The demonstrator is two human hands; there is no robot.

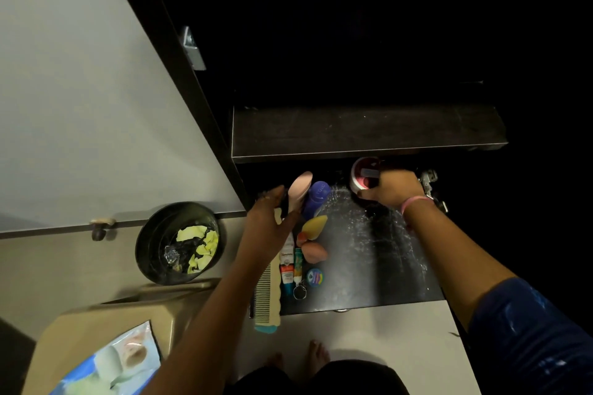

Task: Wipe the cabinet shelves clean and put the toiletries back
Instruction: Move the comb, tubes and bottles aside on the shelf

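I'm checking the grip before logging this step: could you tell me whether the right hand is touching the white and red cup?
Touching. The head view shows the right hand with its fingers curled over the rim of the white and red cup.

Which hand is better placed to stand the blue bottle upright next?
Left, probably. The left hand already holds items right beside the blue bottle, while the right hand grips the red-and-white container across the shelf.

Blue bottle, yellow sponge, pink wristband, black bin, dark streaked shelf
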